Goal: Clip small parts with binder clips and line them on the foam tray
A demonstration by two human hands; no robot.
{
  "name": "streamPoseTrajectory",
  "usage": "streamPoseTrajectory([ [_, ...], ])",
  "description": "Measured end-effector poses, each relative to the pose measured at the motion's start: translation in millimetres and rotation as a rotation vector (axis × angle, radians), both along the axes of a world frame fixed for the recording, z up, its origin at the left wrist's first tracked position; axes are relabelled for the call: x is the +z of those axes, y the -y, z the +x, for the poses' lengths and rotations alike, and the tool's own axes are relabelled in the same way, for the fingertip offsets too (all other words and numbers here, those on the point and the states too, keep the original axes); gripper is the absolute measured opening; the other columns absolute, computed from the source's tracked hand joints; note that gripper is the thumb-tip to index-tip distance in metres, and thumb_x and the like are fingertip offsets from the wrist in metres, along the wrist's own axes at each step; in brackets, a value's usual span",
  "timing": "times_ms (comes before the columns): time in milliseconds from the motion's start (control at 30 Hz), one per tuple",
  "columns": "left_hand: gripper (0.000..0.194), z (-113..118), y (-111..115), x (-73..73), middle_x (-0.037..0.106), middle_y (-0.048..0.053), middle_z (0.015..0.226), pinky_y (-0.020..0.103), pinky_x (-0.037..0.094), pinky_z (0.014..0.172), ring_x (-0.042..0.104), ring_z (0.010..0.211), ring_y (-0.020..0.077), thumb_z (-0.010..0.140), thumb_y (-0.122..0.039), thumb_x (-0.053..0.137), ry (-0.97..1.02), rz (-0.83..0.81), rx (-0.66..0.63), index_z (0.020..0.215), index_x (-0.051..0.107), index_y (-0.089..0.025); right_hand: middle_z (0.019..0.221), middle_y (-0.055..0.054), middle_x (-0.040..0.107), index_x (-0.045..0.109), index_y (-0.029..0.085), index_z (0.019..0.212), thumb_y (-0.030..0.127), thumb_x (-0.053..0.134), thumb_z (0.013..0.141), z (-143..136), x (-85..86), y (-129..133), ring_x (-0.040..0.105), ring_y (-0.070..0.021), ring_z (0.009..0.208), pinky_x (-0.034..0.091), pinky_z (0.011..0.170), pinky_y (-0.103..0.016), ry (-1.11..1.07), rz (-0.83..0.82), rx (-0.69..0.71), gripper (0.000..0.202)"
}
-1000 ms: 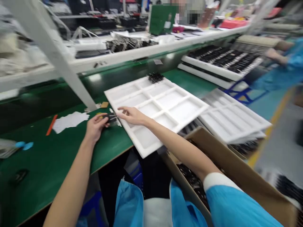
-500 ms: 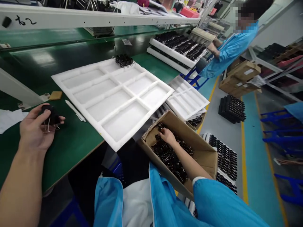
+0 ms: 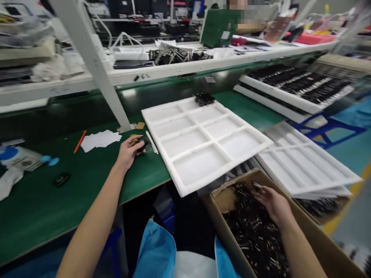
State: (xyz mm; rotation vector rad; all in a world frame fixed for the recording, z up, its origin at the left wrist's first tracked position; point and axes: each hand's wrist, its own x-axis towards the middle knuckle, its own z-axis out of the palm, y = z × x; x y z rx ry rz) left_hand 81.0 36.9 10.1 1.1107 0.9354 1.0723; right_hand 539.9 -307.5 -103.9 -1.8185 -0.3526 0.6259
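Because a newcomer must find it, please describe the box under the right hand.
Find the green table. At the lower right of its large divided white tray is a brown cardboard box. Only this box has the right hand over its jumbled black clips.

The divided tray (image 3: pixel 199 164) looks like matt white foam. Left of it lies wrinkled matt paper (image 3: pixel 100 141); beneath it, the counter (image 3: pixel 150 170) is smooth, glossy green. At its near right, a dull cardboard box (image 3: pixel 227 200) holds shiny metal clips (image 3: pixel 255 231).

Black binder clips (image 3: pixel 255 235), shiny, heaped loosely in cardboard box (image 3: pixel 315 239)
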Motion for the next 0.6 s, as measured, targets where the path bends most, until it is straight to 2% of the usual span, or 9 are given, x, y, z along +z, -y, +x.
streamPoseTrajectory([
  [67, 0.054, -3.2, 1.3, -1.4, 0.073, 0.005, 0.091, 0.025, 0.050, 0.051, 0.067, 0.058, 0.0149, 0.058, -0.037, 0.095, -0.012, 0.009, -0.036, 0.105, 0.077, -0.017, 0.064, -0.011, 0.058, 0.059, 0.034, 0.055, 0.044, 0.066, 0.070, -3.5, 35.9, -11.8, 0.070, -0.0342, 0.076, 0.055, 0.075, -0.056, -0.090, 0.190, -0.120, 0.020],
  [133, 0.052, -6.0, 3.2, -1.6, 0.074, 0.007, 0.093, 0.026, 0.051, 0.053, 0.068, 0.060, 0.0158, 0.061, -0.039, 0.095, -0.014, 0.017, -0.071, 0.106, 0.078, -0.017, 0.074, -0.013, 0.065, 0.065, 0.034, 0.061, 0.044, 0.066, 0.076, -22.7, 76.6, -32.8, 0.071, -0.0337, 0.089, 0.055, 0.086, -0.057, -0.080, 0.327, -0.048, 0.017],
  [167, 0.051, -7.0, 4.2, -1.3, 0.074, 0.008, 0.094, 0.027, 0.052, 0.054, 0.068, 0.061, 0.0164, 0.063, -0.040, 0.094, -0.012, 0.021, -0.086, 0.105, 0.079, -0.016, 0.081, -0.013, 0.068, 0.069, 0.033, 0.067, 0.046, 0.066, 0.078, -37.1, 97.0, -46.9, 0.071, -0.0339, 0.094, 0.055, 0.090, -0.057, -0.059, 0.354, 0.061, 0.017],
  [233, 0.048, -8.4, 5.8, -0.2, 0.074, 0.009, 0.094, 0.028, 0.053, 0.055, 0.068, 0.062, 0.0173, 0.067, -0.045, 0.091, -0.009, 0.026, -0.108, 0.104, 0.080, -0.015, 0.093, -0.013, 0.073, 0.075, 0.029, 0.081, 0.051, 0.068, 0.081, -71.4, 134.2, -81.5, 0.070, -0.0341, 0.100, 0.054, 0.095, -0.056, 0.020, 0.312, 0.381, 0.023],
  [333, 0.047, -9.6, 7.1, 1.0, 0.075, 0.012, 0.096, 0.030, 0.056, 0.058, 0.068, 0.066, 0.0183, 0.074, -0.051, 0.086, -0.008, 0.031, -0.134, 0.102, 0.081, -0.014, 0.101, -0.012, 0.074, 0.074, 0.022, 0.094, 0.050, 0.075, 0.085, -124.6, 172.7, -145.7, 0.069, -0.0296, 0.101, 0.053, 0.098, -0.048, 0.114, 0.215, 0.833, 0.029],
  [400, 0.048, -10.5, 7.2, 0.5, 0.075, 0.013, 0.100, 0.031, 0.058, 0.061, 0.068, 0.070, 0.0194, 0.074, -0.053, 0.085, -0.009, 0.040, -0.148, 0.103, 0.081, -0.014, 0.098, -0.009, 0.075, 0.071, 0.021, 0.103, 0.047, 0.082, 0.082, -156.3, 183.3, -192.6, 0.070, -0.0250, 0.094, 0.055, 0.094, -0.043, 0.049, 0.260, 0.962, 0.035],
  [467, 0.048, -11.6, 6.9, -1.2, 0.075, 0.012, 0.100, 0.032, 0.059, 0.063, 0.068, 0.073, 0.0199, 0.071, -0.050, 0.088, -0.010, 0.050, -0.150, 0.104, 0.082, -0.016, 0.097, -0.008, 0.075, 0.069, 0.019, 0.109, 0.048, 0.086, 0.077, -184.0, 183.3, -237.0, 0.070, -0.0212, 0.086, 0.057, 0.087, -0.039, -0.090, 0.345, 1.009, 0.047],
  [533, 0.049, -12.7, 6.1, -3.3, 0.074, 0.010, 0.095, 0.031, 0.058, 0.064, 0.067, 0.072, 0.0187, 0.067, -0.045, 0.092, -0.017, 0.054, -0.144, 0.105, 0.082, -0.017, 0.092, -0.010, 0.074, 0.071, 0.014, 0.099, 0.055, 0.086, 0.073, -207.2, 176.2, -272.5, 0.068, -0.0181, 0.076, 0.058, 0.076, -0.034, -0.190, 0.364, 1.052, 0.051],
  [600, 0.049, -13.4, 5.3, -4.7, 0.074, 0.009, 0.091, 0.030, 0.057, 0.064, 0.067, 0.069, 0.0173, 0.065, -0.043, 0.093, -0.017, 0.051, -0.134, 0.106, 0.082, -0.017, 0.078, -0.009, 0.070, 0.069, 0.013, 0.082, 0.064, 0.082, 0.072, -224.4, 165.4, -294.1, 0.062, -0.0149, 0.060, 0.052, 0.057, -0.029, -0.207, 0.319, 1.073, 0.054],
])
